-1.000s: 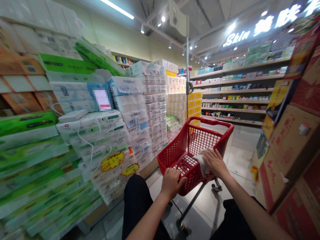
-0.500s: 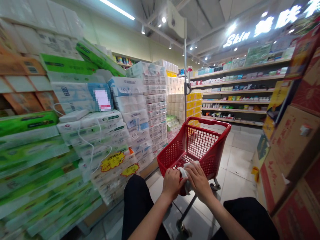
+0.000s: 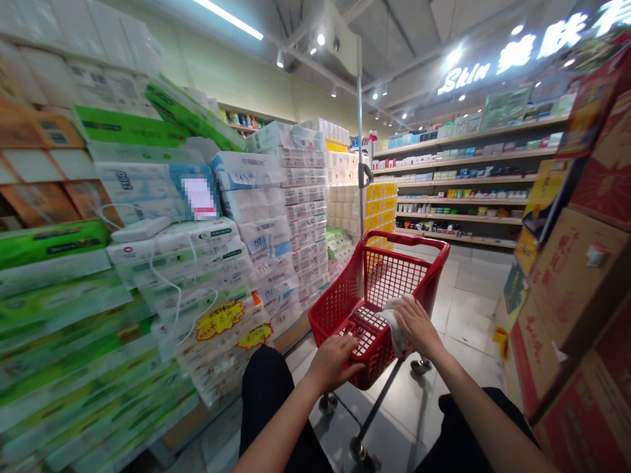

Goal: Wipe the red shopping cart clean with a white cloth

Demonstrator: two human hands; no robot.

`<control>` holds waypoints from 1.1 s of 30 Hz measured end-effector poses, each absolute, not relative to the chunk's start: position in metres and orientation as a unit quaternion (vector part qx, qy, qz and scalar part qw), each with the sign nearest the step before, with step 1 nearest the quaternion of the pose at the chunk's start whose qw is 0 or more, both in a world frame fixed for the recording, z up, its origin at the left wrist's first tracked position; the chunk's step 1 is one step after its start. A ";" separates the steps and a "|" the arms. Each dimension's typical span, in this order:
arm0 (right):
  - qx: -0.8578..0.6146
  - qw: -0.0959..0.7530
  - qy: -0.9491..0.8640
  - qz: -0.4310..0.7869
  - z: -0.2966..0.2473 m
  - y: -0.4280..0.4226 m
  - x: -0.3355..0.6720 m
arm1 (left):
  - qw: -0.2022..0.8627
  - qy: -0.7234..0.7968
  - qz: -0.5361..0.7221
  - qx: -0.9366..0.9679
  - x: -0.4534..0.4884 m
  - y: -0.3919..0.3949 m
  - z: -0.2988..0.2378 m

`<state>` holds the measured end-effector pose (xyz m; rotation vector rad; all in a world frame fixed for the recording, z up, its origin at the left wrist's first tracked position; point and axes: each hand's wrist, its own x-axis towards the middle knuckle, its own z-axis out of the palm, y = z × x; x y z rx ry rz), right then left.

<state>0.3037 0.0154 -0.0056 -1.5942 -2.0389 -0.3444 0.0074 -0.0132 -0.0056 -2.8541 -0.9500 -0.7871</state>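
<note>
A red plastic shopping cart (image 3: 339,303) with lattice walls stands between my knees on the floor. My left hand (image 3: 336,361) grips the near left part of its rim, fingers curled over the edge and thumb on the outer side. Over the near right rim lies a crumpled white cloth (image 3: 395,325); my right hand (image 3: 415,322) presses and grips it against the plastic. Part of the cloth hangs down outside the basket. Through the lattice I see no goods in the basket.
Stacks of tissue packs (image 3: 202,263) rise close on the left, with white cables and yellow price tags. Cardboard boxes (image 3: 566,289) are piled on the right. A metal pole (image 3: 360,131) stands behind the cart's top. Stocked shelves (image 3: 453,177) line the back.
My hands have moved apart. The right one has slid right along the rim with the cloth, while the left one has shifted slightly left and let go of the cloth.
</note>
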 end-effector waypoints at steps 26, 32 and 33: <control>-0.440 0.267 -0.838 -0.181 -0.015 -0.056 0.243 | 0.012 -0.310 -0.237 -0.921 0.012 0.000 -0.003; -0.501 0.307 -0.777 -0.225 -0.038 -0.063 0.259 | 0.071 -0.350 -0.241 -0.902 0.000 0.013 -0.007; -0.518 0.315 -0.759 -0.237 -0.044 -0.065 0.255 | 0.078 -0.356 -0.238 -0.900 0.004 0.013 -0.010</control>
